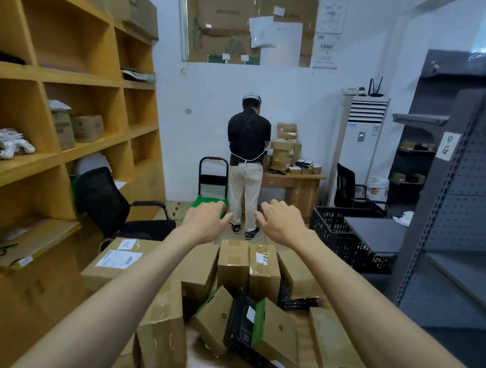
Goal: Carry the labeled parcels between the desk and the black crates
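Both my arms reach forward over a pile of brown cardboard parcels (232,264) on the desk in front of me. My left hand (205,220) and my right hand (280,221) hover palm down just beyond the upright parcels, fingers loosely bent, holding nothing. A larger labeled parcel (117,261) lies at the left. A black box with a green edge (244,326) leans among flat brown packets (337,343). A black crate (343,238) stands on the floor to the right.
A person (247,161) stands with their back to me at a far wooden desk (293,177) stacked with parcels. Wooden shelves (71,79) line the left, grey metal shelving (457,197) the right. A black office chair (112,204) and a green hand trolley (211,201) stand between.
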{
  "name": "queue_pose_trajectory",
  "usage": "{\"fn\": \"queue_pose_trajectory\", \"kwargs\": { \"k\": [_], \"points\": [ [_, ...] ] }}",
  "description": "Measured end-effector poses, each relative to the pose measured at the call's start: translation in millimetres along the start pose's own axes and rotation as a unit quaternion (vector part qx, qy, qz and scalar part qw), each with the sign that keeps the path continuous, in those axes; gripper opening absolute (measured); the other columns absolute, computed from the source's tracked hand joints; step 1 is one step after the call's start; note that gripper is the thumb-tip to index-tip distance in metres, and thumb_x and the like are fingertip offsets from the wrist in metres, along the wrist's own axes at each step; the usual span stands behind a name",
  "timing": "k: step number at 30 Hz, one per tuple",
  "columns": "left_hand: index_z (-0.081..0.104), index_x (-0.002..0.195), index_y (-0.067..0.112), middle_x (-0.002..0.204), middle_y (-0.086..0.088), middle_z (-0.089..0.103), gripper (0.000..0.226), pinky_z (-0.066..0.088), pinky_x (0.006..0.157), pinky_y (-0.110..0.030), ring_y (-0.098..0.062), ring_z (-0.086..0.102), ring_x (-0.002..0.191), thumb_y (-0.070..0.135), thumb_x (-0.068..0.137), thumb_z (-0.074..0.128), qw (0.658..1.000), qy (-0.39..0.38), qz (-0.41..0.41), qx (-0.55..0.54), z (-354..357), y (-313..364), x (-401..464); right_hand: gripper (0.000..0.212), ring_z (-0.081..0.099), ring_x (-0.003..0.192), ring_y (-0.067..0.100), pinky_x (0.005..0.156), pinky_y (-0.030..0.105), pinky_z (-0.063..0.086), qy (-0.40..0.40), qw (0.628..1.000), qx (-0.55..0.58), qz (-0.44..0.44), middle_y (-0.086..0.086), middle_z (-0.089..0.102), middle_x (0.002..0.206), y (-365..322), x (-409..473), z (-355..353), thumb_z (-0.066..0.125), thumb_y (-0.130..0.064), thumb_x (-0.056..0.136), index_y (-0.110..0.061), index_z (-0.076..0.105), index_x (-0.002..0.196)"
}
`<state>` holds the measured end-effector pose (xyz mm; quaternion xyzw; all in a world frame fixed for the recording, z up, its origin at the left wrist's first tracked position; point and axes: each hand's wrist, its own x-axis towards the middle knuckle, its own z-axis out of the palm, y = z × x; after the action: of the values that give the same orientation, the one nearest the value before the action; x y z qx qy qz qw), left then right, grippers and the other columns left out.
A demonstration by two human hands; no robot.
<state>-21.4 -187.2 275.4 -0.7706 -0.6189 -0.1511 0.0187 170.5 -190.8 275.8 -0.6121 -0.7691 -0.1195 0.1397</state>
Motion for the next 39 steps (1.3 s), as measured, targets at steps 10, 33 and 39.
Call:
{"fn": "queue_pose_trajectory", "kwargs": {
  "k": [10,33,39],
  "points": [
    [0.052,0.140,0.014,0.131,-0.009,0.062,0.049,0.050,0.093,-0.043,-0.027,0.060,0.115,0.047,0.107,0.037,0.998,-0.052,-0.035,0.001,60.7,-5.5,60.3,0.041,0.059,0.107,0.031,0.089,0.046,0.047,-0.060,0.998,0.028,-0.013,0.012,0.061,0.117,39.8,54.2,78.0,0.032,-0.041,0.106,-0.012,0.059,0.116],
    [0.055,0.139,0.013,0.131,-0.010,0.065,0.050,0.052,0.097,-0.046,-0.027,0.061,0.119,0.047,0.104,0.044,0.980,-0.126,-0.079,-0.136,214.9,-128.4,193.8,0.040,0.059,0.099,0.034,0.073,0.039,0.040,-0.172,0.977,0.074,0.103,0.014,0.064,0.105,21.8,170.8,242.2,0.036,-0.039,0.105,-0.008,0.060,0.097],
    [0.057,0.132,0.012,0.125,-0.011,0.065,0.045,0.053,0.096,-0.048,-0.030,0.062,0.113,0.045,0.105,0.044,0.956,-0.194,-0.107,-0.190,269.9,-148.3,213.1,0.041,0.061,0.101,0.036,0.080,0.042,0.046,-0.214,0.953,0.122,0.177,0.016,0.066,0.103,26.3,177.1,302.4,0.040,-0.040,0.103,-0.006,0.062,0.097]
  ]
}}
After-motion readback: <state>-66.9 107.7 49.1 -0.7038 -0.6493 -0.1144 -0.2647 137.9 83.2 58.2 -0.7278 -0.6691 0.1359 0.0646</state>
